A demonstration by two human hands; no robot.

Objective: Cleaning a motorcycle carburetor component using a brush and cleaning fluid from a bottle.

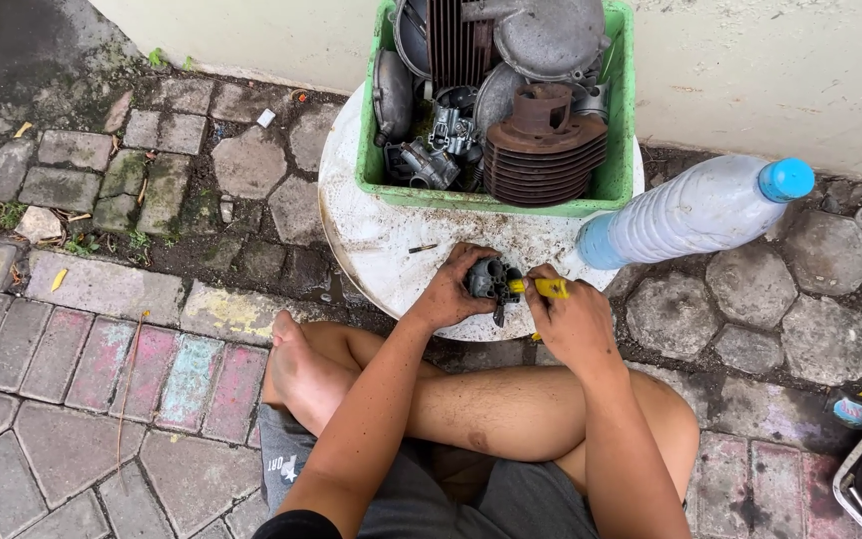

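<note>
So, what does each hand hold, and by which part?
Left hand grips the small metal engine part by its side; right hand holds the screwdriver by its yellow handle.

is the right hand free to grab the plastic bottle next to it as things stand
Probably not at once. The right hand is closed on a yellow-handled tool set against the small metal part held by the left hand. The bottle lies close, with nothing between.
</note>
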